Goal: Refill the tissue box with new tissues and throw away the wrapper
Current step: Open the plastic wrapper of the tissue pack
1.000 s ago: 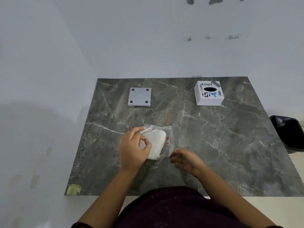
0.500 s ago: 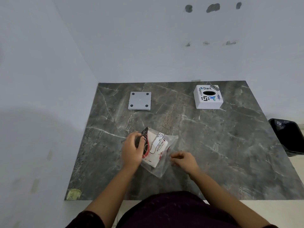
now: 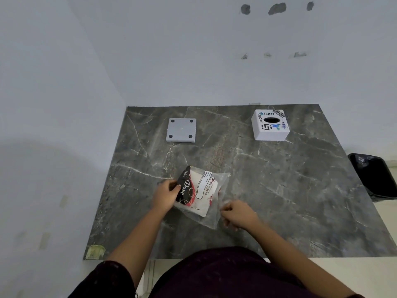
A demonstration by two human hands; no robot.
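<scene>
Fingers of left hand closed on black end of clear plastic tissue pack; right hand pinched on loose wrapper edge, opposite side. Pack held tilted over grey marble tabletop, long axis running between hands. White tissue box far right, well apart.
</scene>
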